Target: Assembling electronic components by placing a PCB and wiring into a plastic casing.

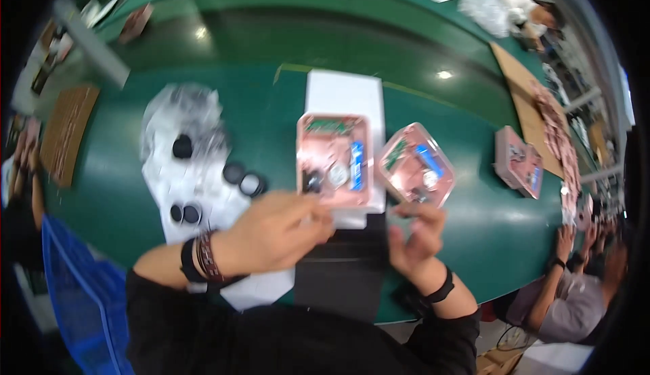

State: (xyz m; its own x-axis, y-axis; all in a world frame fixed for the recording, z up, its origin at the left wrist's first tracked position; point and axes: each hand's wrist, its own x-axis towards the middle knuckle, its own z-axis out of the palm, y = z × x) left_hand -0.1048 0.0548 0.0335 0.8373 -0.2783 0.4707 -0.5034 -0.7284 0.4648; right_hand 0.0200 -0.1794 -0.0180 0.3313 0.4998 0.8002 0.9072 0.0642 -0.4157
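A pink square housing [367, 138] lies on a white sheet in front of me; inside it are a green circuit board, a blue cylindrical cell and a round silvery part. My left hand [281, 231] is at its near edge, fingers drawn together. Whatever those fingertips may hold is hidden and blurred. A second, similar pink housing [443, 197] sits tilted just to the right. Close to its near corner is my right hand [418, 239], palm turned up, with thumb and bent fingers apart and nothing seen between them.
Black round parts [182, 147] rest on and beside clear plastic bags [183, 107] and white paper at left. Another pink housing [517, 161] stands at right, near a cardboard strip [520, 100] beside many pink pieces. Other people's hands [565, 239] work at the far right.
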